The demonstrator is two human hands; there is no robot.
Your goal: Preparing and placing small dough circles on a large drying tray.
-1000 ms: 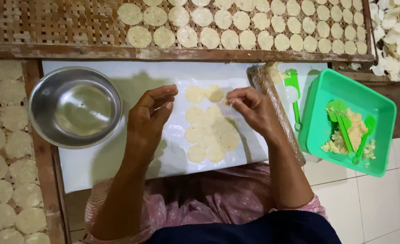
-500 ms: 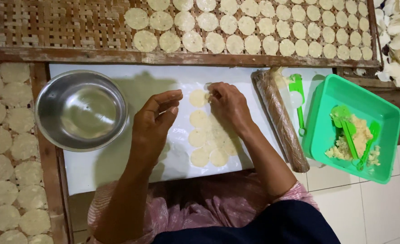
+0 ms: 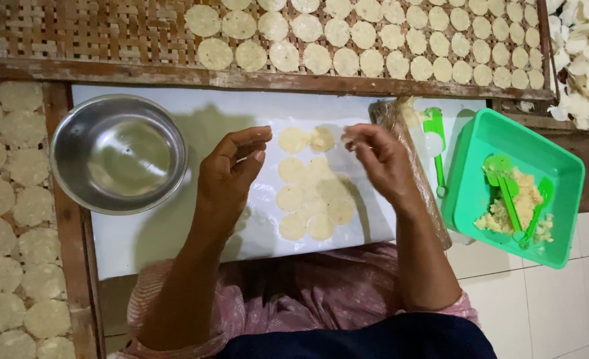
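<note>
White board, hands flanking dough discs, steel bowl left

Bare forearms, no rings; pink patterned garment, short sleeves, dark cloth at waist.

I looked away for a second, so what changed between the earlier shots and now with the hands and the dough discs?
Both hands lifted off the dough discs and spread apart: left hand drew left, right hand right, neither gripping anything visible. The discs, steel bowl, rolling pin and green tub stayed where they were.
</note>
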